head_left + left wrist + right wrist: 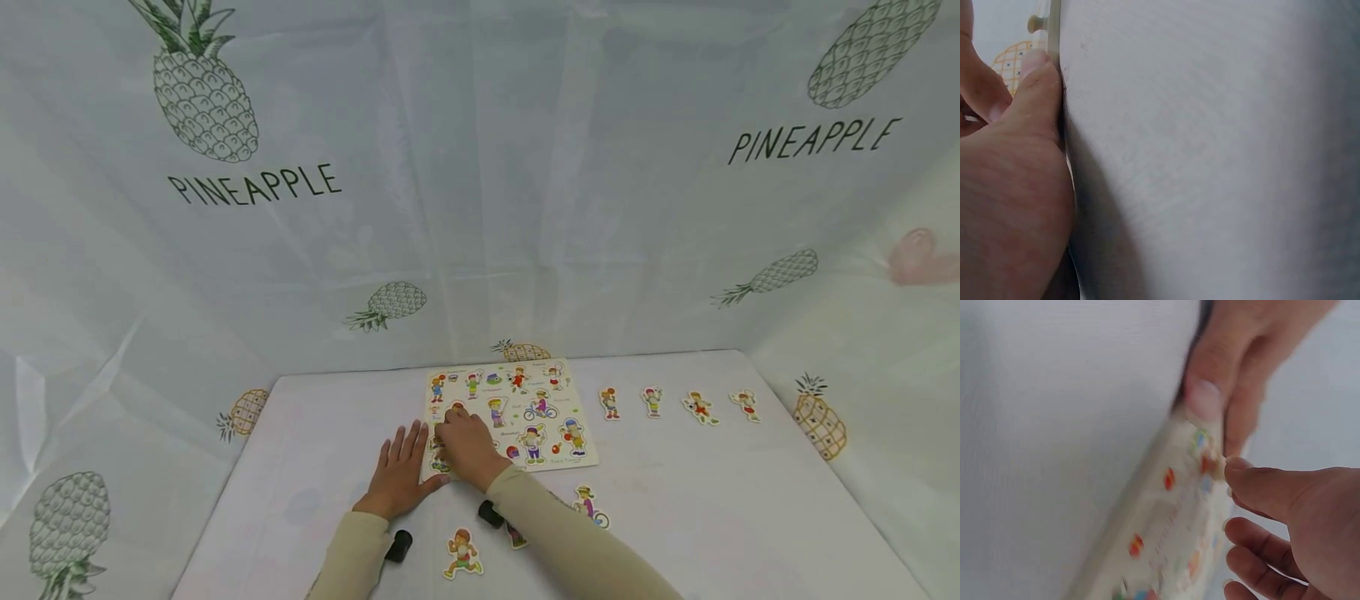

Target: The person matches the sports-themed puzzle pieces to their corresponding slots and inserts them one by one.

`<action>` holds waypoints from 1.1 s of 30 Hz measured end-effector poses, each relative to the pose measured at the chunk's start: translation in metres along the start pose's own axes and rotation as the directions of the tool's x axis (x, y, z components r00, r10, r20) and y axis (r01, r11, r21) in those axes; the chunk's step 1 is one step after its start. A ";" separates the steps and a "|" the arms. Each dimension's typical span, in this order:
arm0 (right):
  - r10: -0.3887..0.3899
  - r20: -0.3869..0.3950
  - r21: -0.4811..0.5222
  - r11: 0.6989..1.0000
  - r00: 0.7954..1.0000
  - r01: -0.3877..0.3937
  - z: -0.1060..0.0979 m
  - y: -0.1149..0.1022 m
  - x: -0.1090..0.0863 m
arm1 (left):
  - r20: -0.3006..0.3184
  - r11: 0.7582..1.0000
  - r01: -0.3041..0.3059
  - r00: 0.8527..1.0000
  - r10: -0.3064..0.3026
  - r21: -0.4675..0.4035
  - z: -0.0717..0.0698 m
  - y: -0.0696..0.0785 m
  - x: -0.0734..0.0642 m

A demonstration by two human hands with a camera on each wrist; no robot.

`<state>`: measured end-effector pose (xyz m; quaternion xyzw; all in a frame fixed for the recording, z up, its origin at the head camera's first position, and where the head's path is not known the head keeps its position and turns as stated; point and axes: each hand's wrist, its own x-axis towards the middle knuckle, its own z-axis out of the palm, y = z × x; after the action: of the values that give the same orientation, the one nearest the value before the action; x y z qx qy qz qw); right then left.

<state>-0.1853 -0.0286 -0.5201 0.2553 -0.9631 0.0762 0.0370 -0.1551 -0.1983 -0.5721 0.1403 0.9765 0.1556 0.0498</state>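
Note:
A wooden puzzle board (pixel 552 417) with printed child-athlete figures lies at the back of the table. My left hand (pixel 401 479) rests beside its left edge, fingers extended. In the right wrist view, the left thumb (pixel 1205 400) presses the board's near corner. Over the board's left part, my right hand (pixel 467 446) reaches down. Its thumb and fingertips pinch the small knob of a puzzle piece (pixel 1207 465) at that corner, partly blurred. A wooden knob (pixel 1036 24) also stands up from the board in the left wrist view.
Loose pieces lie near me: a runner (pixel 462 553), a cyclist (pixel 591 507), and one piece (pixel 516 535) partly under my right sleeve. Several more, including a footballer (pixel 701 408), line up right of the board. A pineapple-print cloth (pixel 510 208) hangs behind.

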 end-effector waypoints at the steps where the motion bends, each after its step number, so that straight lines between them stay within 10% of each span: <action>1: 0.006 -0.010 0.010 1.000 1.000 -0.006 -0.003 0.002 -0.003 | 0.010 1.000 0.004 1.000 -0.004 0.005 0.000 0.000 0.000; 17: 0.072 -0.281 0.187 0.982 0.957 -0.019 -0.034 0.065 -0.078 | 0.042 0.998 0.007 0.999 -0.004 -0.062 -0.013 0.008 -0.003; 33: 0.280 -0.279 0.224 0.949 0.919 -0.221 -0.032 0.114 -0.156 | 0.003 0.999 -0.030 1.000 0.030 -0.013 0.007 -0.007 0.006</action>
<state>-0.1058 0.1504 -0.5208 0.1167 -0.9589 0.2096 0.1518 -0.1617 -0.2011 -0.5810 0.1548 0.9732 0.1625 0.0497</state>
